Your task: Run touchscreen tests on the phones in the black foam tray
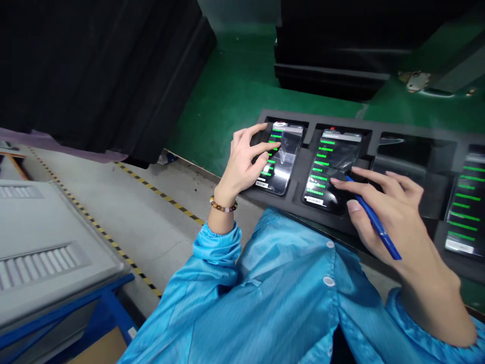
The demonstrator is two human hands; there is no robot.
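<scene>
Nearest you, your blue sleeves (pixel 280 293) fill the bottom of the view, with a bead bracelet (pixel 223 205) on your left wrist. Your right hand (pixel 382 207) holds a blue pen (pixel 373 220) tucked between the fingers, its tip pointing toward the second phone (pixel 329 169). The index fingertip of that hand touches the lower right of that phone's screen, and the other fingers are loosely spread over the tray's edge. Your left hand (pixel 246 164) sits just to the left, fingers spread and curled, fingertips resting on the first phone (pixel 282 156) near its left edge. Both phones lie tilted in side-by-side pockets of a black foam tray (pixel 401 129) on the green desk (pixel 235 86), their screens showing rows of green text. To the right, an unlit slot comes next, then another lit phone (pixel 466 207) at the frame's edge, well apart from your hands. Farther back, stacked black trays (pixel 333 71) stand on the desk.
</scene>
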